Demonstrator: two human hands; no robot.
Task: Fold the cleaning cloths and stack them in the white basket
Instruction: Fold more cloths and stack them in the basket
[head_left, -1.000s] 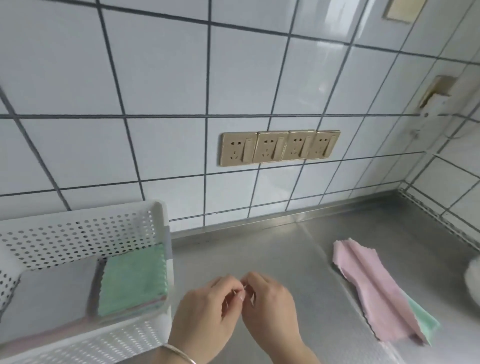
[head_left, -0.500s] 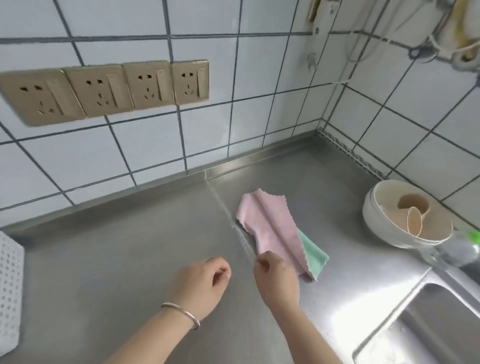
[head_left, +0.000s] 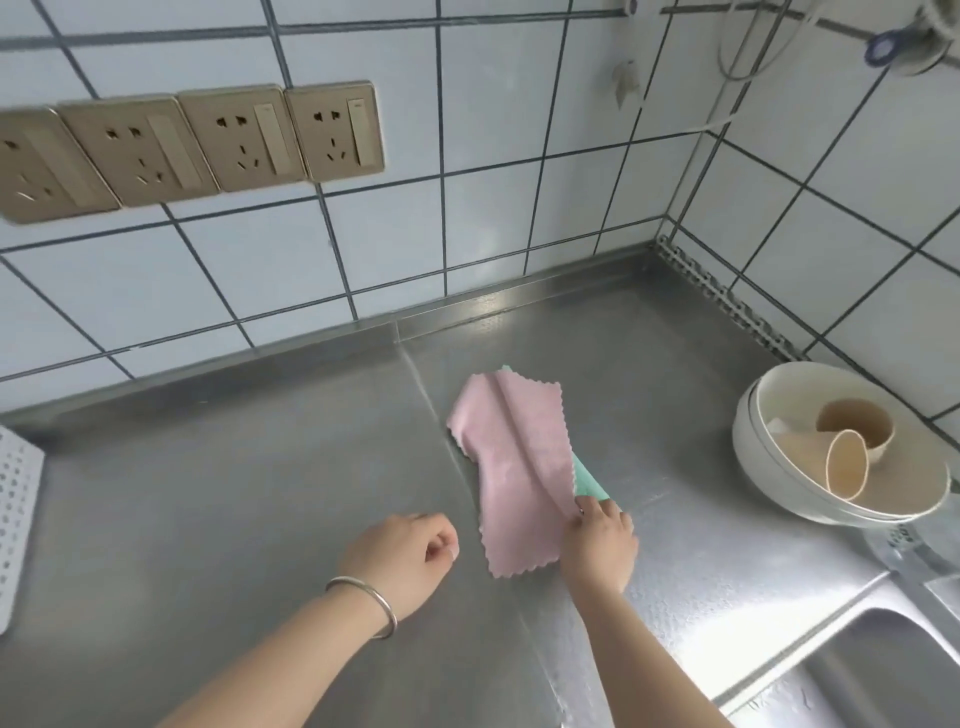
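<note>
Head view, right hand (head_left: 597, 540): pinching near right edge of pink cloth (head_left: 511, 467).
Left hand (head_left: 400, 553): loosely curled, holding nothing, just left of the cloth.
Green cloth (head_left: 587, 480): mostly hidden beneath the pink one on steel counter (head_left: 234, 493).
White basket (head_left: 15, 525): only a corner showing at far left, well apart.
Risk: lifting both cloths together, layers overlapping at the pinch.
Risk: crooked fold, pink cloth creased lengthwise.

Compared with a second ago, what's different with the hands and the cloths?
The right hand has left the left hand, reached right and taken hold of the pink cloth at its near right edge, fingers curled on it. The left hand holds nothing and hovers loosely curled over the steel counter. The pink cloth still lies on the green cloth, unfolded. The view has swung right; only the white basket edge shows.
</note>
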